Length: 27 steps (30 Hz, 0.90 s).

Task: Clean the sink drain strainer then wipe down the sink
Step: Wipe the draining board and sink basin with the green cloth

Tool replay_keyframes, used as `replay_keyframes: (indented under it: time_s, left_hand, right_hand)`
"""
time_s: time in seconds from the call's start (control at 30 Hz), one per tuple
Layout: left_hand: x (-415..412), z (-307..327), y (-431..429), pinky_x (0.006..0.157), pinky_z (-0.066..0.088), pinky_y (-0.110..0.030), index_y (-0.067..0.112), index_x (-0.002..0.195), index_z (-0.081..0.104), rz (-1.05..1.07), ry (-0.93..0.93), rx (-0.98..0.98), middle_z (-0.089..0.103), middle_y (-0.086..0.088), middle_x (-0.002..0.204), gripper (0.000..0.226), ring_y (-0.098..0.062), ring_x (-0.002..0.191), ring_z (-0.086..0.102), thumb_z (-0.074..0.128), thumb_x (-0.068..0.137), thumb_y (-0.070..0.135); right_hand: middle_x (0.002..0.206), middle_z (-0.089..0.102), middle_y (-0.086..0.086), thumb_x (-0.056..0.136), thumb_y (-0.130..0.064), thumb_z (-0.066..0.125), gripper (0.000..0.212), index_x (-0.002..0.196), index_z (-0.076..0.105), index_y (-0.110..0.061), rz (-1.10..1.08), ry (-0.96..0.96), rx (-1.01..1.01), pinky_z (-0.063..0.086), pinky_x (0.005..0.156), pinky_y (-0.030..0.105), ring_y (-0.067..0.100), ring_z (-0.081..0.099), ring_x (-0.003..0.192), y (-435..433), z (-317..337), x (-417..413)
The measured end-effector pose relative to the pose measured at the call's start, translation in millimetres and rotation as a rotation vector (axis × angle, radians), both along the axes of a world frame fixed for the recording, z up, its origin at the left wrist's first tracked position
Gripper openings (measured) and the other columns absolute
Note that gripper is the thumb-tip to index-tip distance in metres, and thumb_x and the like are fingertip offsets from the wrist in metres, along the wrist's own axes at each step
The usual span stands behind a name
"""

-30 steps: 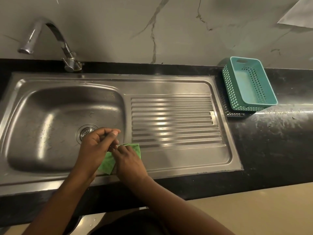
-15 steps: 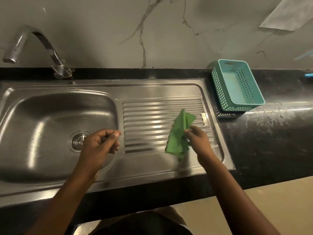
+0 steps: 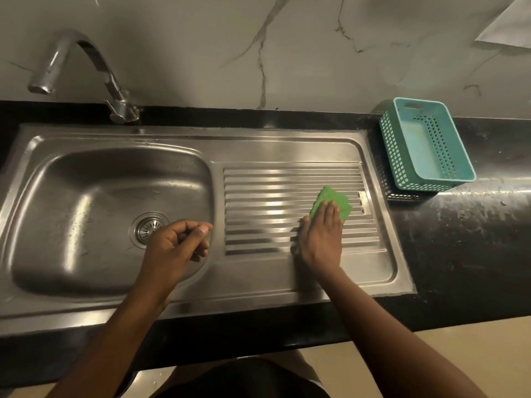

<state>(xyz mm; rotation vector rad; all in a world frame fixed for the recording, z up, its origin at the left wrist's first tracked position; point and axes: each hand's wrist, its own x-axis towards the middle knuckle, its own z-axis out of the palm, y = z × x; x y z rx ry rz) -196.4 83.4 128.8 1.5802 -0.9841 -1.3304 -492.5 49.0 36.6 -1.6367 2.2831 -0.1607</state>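
— Where's the cloth now?

— The green cloth [image 3: 333, 203] lies on the ribbed drainboard [image 3: 287, 179], right of the drain strainer [image 3: 148, 228], pinned flat under the right hand [image 3: 320, 235], fingers spread.

— And the other one?

— The left hand [image 3: 178, 248] hangs just right of the strainer, loosely curled; I can't tell if it holds anything.

— What might go wrong?

— The cloth may bunch on those ridges and skip the grooves. A long stroke could knock the teal basket [image 3: 425, 145], further right.
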Motion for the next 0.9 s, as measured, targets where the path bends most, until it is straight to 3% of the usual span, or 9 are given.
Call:
replay_keyframes:
  time_s: [0.13,0.3,0.4,0.47,0.53,0.73,0.9]
  left_hand:
    - [13,-4,4,0.073,0.057,-0.041,0.013,0.098,0.081,0.023,0.001,0.027,0.073,-0.011,0.074,0.014,-0.025,0.072,0.067,0.067,0.099,0.012]
    - [21,-5,1,0.071,0.058,-0.037,0.013,0.098,0.081,0.031,-0.019,0.037,0.074,-0.013,0.076,0.013,-0.023,0.071,0.068,0.067,0.099,0.012]
    - [20,-2,-2,0.066,0.058,-0.031,0.014,0.097,0.081,0.012,-0.042,0.021,0.073,-0.007,0.071,0.014,-0.018,0.067,0.068,0.067,0.1,0.011]
    - [19,0,-4,0.068,0.058,-0.034,0.015,0.097,0.081,-0.009,-0.058,0.01,0.074,-0.006,0.072,0.014,-0.016,0.067,0.068,0.067,0.1,0.012]
    - [18,3,-6,0.07,0.059,-0.039,0.015,0.097,0.081,-0.012,-0.058,0.005,0.075,-0.009,0.074,0.013,-0.018,0.068,0.07,0.068,0.099,0.013]
    - [15,8,-11,0.069,0.057,-0.037,0.007,0.097,0.079,0.021,-0.04,-0.012,0.072,-0.021,0.078,0.012,-0.023,0.07,0.067,0.068,0.099,0.01]
    - [11,12,-8,0.074,0.057,-0.04,0.007,0.101,0.079,0.0,-0.016,0.008,0.072,-0.028,0.085,0.014,-0.029,0.075,0.066,0.065,0.1,0.008]
  right_hand:
    - [0.174,0.001,0.016,0.111,-0.047,0.012,0.07,0.165,0.004,-0.003,0.017,0.006,-0.027,0.001,0.131,0.046,0.029,-0.003,0.161,-3,-6,52]
    - [0.174,-0.002,0.011,0.109,-0.047,0.013,0.069,0.165,0.006,-0.007,0.346,-0.092,-0.007,-0.002,0.131,0.043,0.024,-0.007,0.161,0,-3,147]
    - [0.174,0.001,0.015,0.107,-0.044,0.027,0.072,0.165,0.008,-0.005,0.527,0.0,0.064,0.0,0.131,0.048,0.03,-0.008,0.161,-14,-3,193]
    - [0.173,0.011,0.014,0.104,-0.044,0.037,0.076,0.165,0.013,-0.005,0.711,0.114,0.1,0.002,0.13,0.05,0.031,-0.006,0.161,-21,-5,200]
    - [0.174,0.008,0.01,0.105,-0.041,0.034,0.074,0.166,0.006,-0.009,0.801,0.151,0.092,0.003,0.131,0.047,0.025,-0.007,0.161,-24,-7,189]
    - [0.174,0.014,0.003,0.106,-0.034,0.026,0.064,0.166,0.013,-0.015,0.739,0.072,-0.033,0.014,0.13,0.044,0.021,0.011,0.161,-27,-5,136]
    - [0.168,0.034,0.004,0.11,-0.036,0.025,0.057,0.162,0.031,-0.015,0.55,0.107,-0.07,0.018,0.129,0.044,0.023,0.03,0.156,-36,0,85]
